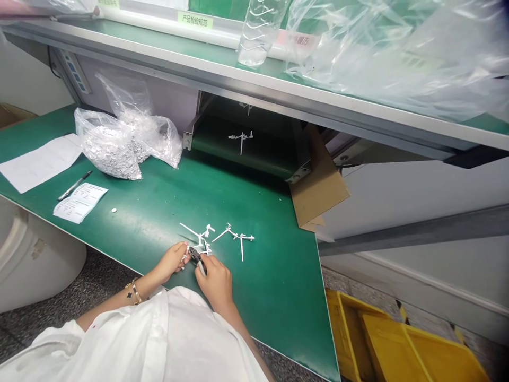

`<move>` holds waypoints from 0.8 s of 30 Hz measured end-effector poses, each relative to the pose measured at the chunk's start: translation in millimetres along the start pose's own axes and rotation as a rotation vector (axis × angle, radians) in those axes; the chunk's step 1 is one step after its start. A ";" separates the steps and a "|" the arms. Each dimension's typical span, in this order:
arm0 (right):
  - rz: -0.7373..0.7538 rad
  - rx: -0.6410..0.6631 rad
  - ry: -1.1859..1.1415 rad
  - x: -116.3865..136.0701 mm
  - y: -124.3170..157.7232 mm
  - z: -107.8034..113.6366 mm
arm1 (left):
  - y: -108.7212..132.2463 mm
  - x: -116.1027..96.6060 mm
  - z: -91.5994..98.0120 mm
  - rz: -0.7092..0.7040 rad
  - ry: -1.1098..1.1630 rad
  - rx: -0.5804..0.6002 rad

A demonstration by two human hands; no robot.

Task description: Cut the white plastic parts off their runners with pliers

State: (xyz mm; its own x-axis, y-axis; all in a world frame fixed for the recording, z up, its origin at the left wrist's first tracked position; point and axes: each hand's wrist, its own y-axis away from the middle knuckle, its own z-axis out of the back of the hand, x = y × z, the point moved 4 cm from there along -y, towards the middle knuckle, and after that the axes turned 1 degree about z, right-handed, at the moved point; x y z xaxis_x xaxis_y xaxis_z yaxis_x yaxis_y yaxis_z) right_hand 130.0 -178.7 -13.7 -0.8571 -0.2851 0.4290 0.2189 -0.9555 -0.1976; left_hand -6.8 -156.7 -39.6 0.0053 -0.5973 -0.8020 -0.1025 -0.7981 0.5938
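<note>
My left hand (174, 260) is closed on a small white plastic part (183, 258), mostly covered by the fingers. Wrapped in my right hand (217, 280) is a pair of cutting pliers (198, 259), whose jaws meet the left fingertips. Whether the jaws touch the part is too small to tell. Just beyond the hands lie several white branched plastic pieces: one with a long thin stem (200, 236) and, to its right, a T-shaped piece (242, 241).
Clear bags of small white parts (109, 143) stand at the back left, near paper slips (80, 202) and a pen (75, 185). A conveyor belt (222, 119) carries white pieces under the shelf (159, 45). A cardboard box (320, 185) stands right; yellow crates (413, 345) sit below.
</note>
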 end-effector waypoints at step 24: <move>-0.111 -0.266 -0.469 -25.3 12.5 -8.7 | -24.3 -25.5 1.4 0.073 0.535 0.239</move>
State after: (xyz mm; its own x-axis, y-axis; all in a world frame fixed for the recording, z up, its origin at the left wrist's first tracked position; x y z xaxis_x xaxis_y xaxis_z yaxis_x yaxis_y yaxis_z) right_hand 150.3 -182.7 -34.7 -0.5552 -0.2453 0.7947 -0.0385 -0.9469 -0.3192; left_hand -5.8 -122.0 -33.7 0.4842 -0.6564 -0.5785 -0.3422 -0.7506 0.5652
